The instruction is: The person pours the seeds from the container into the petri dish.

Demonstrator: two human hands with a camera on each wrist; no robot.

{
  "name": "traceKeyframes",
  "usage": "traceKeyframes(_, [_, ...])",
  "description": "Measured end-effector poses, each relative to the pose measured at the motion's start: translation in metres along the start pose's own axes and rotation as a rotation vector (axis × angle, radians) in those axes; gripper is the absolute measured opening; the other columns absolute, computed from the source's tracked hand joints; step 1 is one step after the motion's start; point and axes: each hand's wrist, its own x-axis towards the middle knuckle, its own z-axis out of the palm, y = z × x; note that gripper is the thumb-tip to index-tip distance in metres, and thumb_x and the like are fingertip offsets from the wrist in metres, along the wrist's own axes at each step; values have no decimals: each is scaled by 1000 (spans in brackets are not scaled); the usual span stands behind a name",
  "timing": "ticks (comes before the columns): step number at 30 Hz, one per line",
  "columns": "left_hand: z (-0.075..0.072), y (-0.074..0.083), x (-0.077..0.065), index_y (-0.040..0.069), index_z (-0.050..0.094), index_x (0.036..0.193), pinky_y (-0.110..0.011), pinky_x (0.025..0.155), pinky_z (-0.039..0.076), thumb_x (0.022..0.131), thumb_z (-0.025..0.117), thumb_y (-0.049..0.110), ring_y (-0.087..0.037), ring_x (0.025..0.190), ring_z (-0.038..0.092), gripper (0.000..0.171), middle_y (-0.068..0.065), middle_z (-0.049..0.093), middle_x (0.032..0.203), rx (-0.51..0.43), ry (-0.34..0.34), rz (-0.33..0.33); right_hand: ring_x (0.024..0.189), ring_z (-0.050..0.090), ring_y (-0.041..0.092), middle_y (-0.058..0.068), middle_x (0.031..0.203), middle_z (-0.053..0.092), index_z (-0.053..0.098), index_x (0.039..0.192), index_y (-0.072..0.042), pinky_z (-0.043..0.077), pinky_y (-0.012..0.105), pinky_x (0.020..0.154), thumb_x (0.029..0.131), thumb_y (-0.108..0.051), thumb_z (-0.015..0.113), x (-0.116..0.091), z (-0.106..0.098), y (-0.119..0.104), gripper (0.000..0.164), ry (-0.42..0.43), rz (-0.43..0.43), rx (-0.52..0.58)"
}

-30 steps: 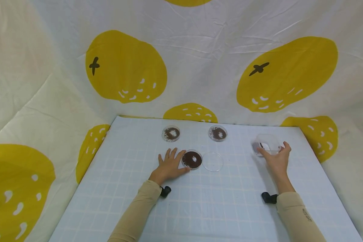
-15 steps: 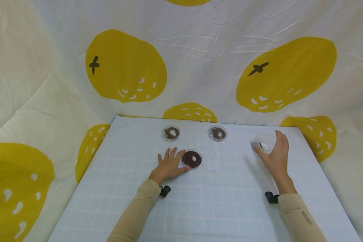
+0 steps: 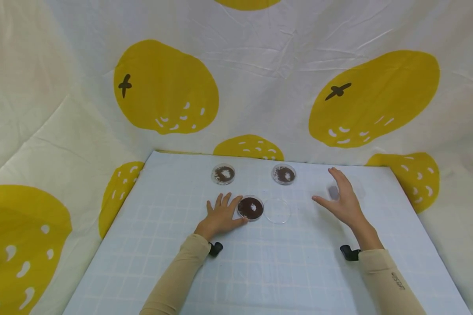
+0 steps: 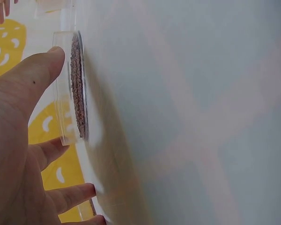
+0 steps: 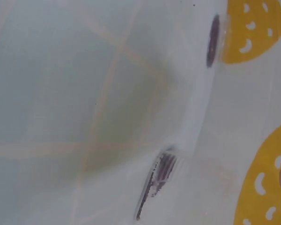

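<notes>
My left hand (image 3: 219, 221) steadies a petri dish (image 3: 250, 208) of dark brown granules with a small pale patch in the middle. Thumb and index finger meet its rim from two sides, while the other fingers spread over the table. In the left wrist view the thumb presses the clear side wall of the dish (image 4: 78, 93). Right beside this dish lies a clear round lid (image 3: 290, 212). My right hand (image 3: 346, 204) is raised with thumb and fingers spread, holding nothing. Behind it stands a clear plastic container (image 3: 358, 188), partly hidden by the hand.
Two more petri dishes with brown granules stand near the back edge, a left one (image 3: 223, 174) and a right one (image 3: 284, 174). The table (image 3: 284, 271) wears a pale blue checked cloth. A white curtain (image 3: 260, 96) with yellow fruit shapes hangs behind.
My right hand has let go of the clear container and moved left, away from it, with its fingers spread. The left hand and the dish have stayed put.
</notes>
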Motion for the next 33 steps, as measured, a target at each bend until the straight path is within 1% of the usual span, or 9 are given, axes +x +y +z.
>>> traceKeyframes(3, [0, 0, 0, 32, 27, 158, -76, 107, 4, 90, 59, 67, -44, 149, 6, 83, -16, 18, 163, -3, 3, 0, 148, 17, 38, 16, 162, 25, 29, 158, -13, 17, 65, 113, 77, -25, 89, 0, 3, -3, 102, -69, -13, 45])
traceKeyframes(6, [1, -1, 1, 33, 26, 158, -75, 108, 3, 90, 58, 68, -44, 149, 6, 83, -15, 18, 164, 2, 1, -3, 148, 16, 39, 16, 162, 24, 28, 158, -13, 18, 67, 112, 76, -27, 90, 1, 7, -6, 105, -127, -26, 57])
traceKeyframes(11, [1, -1, 2, 34, 25, 158, -75, 108, 3, 90, 57, 69, -43, 149, 5, 83, -14, 17, 164, 13, -6, -13, 147, 16, 42, 17, 162, 22, 21, 160, -16, 20, 69, 110, 74, -40, 90, 3, 16, -10, 112, -254, -24, 13])
traceKeyframes(14, [1, 0, 1, 33, 26, 158, -75, 108, 4, 90, 59, 68, -43, 149, 7, 83, -14, 18, 164, 8, -2, -9, 146, 17, 43, 19, 161, 23, 21, 160, -13, 20, 67, 111, 74, -46, 88, 2, 23, -11, 114, -322, -25, -19])
traceKeyframes(17, [1, 0, 2, 33, 26, 158, -75, 108, 4, 89, 59, 68, -43, 149, 7, 84, -14, 18, 164, 5, -3, -9, 145, 19, 44, 21, 159, 26, 23, 158, -8, 20, 66, 112, 73, -47, 89, 2, 31, -12, 114, -361, -49, -39])
traceKeyframes(19, [1, 0, 2, 34, 26, 158, -75, 108, 3, 89, 59, 68, -43, 149, 7, 84, -14, 18, 164, 5, -8, -12, 144, 20, 44, 21, 158, 27, 24, 157, -6, 19, 65, 112, 72, -48, 89, 1, 37, -14, 115, -382, -61, -43])
traceKeyframes(23, [0, 0, 1, 33, 26, 158, -75, 108, 4, 89, 60, 68, -43, 149, 7, 84, -14, 18, 164, 5, -5, -14, 145, 17, 44, 20, 159, 25, 22, 157, -7, 18, 65, 113, 72, -52, 88, 0, 49, -18, 117, -431, -65, -60])
traceKeyframes(26, [-1, 1, 0, 32, 28, 157, -76, 108, 5, 89, 60, 67, -45, 149, 8, 83, -15, 19, 163, 2, 4, -8, 145, 16, 45, 21, 158, 25, 22, 157, -6, 18, 65, 113, 72, -52, 87, -1, 56, -21, 117, -465, -64, -74])
traceKeyframes(33, [0, 1, 1, 32, 27, 158, -75, 108, 5, 90, 59, 67, -44, 149, 9, 83, -15, 19, 163, 11, 8, -8, 140, 27, 48, 27, 151, 34, 30, 153, 1, 25, 64, 111, 72, -47, 88, -4, 68, -29, 111, -514, -115, -148])
